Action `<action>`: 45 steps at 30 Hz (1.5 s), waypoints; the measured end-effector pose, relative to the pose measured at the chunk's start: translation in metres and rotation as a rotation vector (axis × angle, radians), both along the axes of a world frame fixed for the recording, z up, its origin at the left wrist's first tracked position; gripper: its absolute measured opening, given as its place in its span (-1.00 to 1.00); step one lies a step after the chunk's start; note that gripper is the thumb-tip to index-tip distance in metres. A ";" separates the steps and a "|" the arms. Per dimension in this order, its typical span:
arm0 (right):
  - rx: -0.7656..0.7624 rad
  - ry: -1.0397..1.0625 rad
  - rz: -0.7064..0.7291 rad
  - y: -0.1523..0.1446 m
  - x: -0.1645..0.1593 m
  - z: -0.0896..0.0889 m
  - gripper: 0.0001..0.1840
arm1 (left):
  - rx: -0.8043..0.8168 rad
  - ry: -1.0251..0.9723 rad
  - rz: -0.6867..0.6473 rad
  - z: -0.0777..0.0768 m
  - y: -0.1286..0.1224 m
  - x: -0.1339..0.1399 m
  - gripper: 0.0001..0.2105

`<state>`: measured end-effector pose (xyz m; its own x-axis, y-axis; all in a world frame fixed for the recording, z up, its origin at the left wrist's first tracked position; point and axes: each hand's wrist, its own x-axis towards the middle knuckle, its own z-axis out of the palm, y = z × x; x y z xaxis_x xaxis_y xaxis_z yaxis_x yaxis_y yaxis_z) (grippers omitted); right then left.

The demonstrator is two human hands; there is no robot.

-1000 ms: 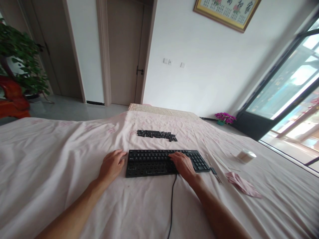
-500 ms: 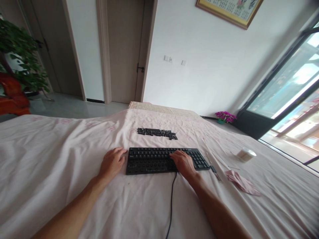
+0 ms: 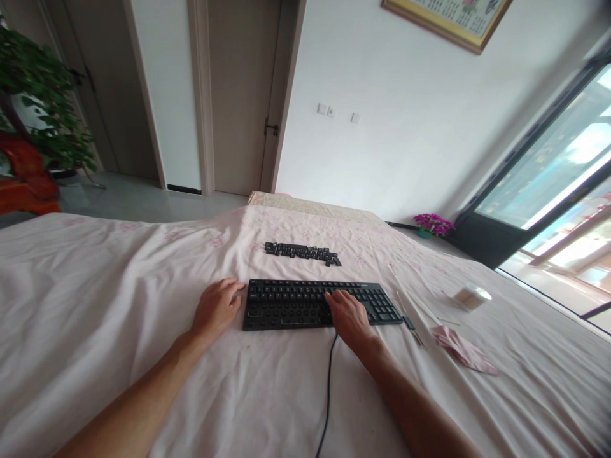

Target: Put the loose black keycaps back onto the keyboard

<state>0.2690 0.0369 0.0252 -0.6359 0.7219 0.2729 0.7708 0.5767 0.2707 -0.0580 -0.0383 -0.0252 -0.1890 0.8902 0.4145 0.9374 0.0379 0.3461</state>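
A black keyboard [image 3: 286, 294] lies on the pink cloth, and its lower left rows show bare sockets where keycaps are off. My left hand [image 3: 218, 308] rests on the cloth at the keyboard's left end, fingers stretched out with the tips close to its edge. Over the right-middle part of the keys is my right hand [image 3: 349, 313], its fingers bent down and drawn together. Whatever is under those fingertips is hidden. Beyond the keyboard, loose black keycaps [image 3: 300, 252] lie in rough rows. A black cable [image 3: 329, 388] runs from the keyboard towards me.
Right of the keyboard lie a small black piece with thin tools [image 3: 411, 327], a crumpled pink cloth [image 3: 463, 350] and a round tub of cotton swabs [image 3: 472, 296]. A loose swab [image 3: 447, 320] lies between them. The floral bedspread [image 3: 119, 273] has folds.
The view has shifted slightly. My right hand stays on the keys, its fingers curled a little more and nearer the lower rows. My left hand keeps its place by the keyboard's left end.
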 end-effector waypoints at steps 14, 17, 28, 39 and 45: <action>-0.088 0.134 -0.019 0.002 0.003 0.008 -0.72 | -0.012 0.005 -0.007 0.000 0.001 -0.001 -0.65; -0.132 0.195 -0.035 0.007 0.004 0.008 -0.69 | -0.006 0.010 -0.014 0.000 0.001 -0.001 -0.65; -0.060 0.295 -0.125 0.013 0.009 -0.003 -0.72 | -0.016 0.001 -0.007 -0.002 0.001 -0.001 -0.65; 0.051 0.091 -0.079 0.002 0.003 0.000 -0.75 | -0.013 0.002 -0.008 0.002 0.000 0.001 -0.65; 0.049 0.058 -0.064 0.001 0.002 0.000 -0.81 | -0.009 -0.014 -0.010 0.002 0.000 0.000 -0.65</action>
